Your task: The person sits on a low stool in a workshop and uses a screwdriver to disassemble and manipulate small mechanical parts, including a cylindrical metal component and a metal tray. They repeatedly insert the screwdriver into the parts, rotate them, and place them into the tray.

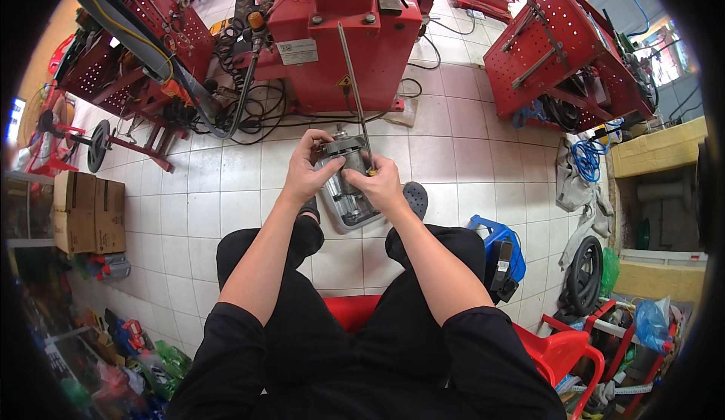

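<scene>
Head: left hand (pixel 303 171) and right hand (pixel 380 187) are holding grey cylindrical metal part (pixel 345 146) at grey round-cornered tray (pixel 352 226)'s far end; looking unfinished, remainder unclear.

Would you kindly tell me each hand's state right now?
Left hand: closed, holding the grey cylindrical part.
Right hand: closed, holding the same part's right side.
</scene>
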A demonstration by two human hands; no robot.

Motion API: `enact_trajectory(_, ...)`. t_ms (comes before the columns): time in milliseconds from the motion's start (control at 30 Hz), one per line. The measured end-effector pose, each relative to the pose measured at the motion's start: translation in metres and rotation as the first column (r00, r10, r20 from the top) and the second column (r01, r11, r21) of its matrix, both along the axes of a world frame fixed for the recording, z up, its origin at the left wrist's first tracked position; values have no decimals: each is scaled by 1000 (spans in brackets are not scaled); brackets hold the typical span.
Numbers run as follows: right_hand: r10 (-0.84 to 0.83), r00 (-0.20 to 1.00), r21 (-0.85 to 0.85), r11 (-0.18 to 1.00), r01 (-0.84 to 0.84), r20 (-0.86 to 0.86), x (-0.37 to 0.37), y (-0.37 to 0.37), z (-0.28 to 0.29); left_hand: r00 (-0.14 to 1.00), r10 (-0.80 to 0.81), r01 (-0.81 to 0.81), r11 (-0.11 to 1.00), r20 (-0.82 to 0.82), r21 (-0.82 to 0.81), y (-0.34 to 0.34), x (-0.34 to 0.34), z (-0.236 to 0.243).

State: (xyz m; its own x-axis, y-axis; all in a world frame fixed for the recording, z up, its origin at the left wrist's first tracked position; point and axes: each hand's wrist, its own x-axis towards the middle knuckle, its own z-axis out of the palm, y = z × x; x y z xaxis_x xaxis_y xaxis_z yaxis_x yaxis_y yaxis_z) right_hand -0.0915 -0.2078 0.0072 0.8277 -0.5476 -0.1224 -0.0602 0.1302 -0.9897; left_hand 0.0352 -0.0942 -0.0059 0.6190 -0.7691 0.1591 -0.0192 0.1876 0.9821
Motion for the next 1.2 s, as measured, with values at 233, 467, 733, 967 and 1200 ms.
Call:
enact_trajectory(233,33,999,141,990,-32,-1,2,-1,-14,1000,-30,30,997,-3,73,3,-1,6)
enact_trajectory(467,21,999,317,948,-29,29,-2,2,-24,991,52,-49,999,-127,21,-2,-7,-7)
enact_trajectory(733,49,999,472,881,-33,-21,1,4,-5,979,41,-59,995,-202,-81,-3,-8,-9)
enact_trajectory(967,40,999,533,845,-50,31,2,1,-29,993,93,-90,995,-76,42,-1,-8,-23)
enact_trajectory(1200,83,995,761,642,-92,50,-3,-6,-3,990,-60,55,998,127,38,-6,-19,8)
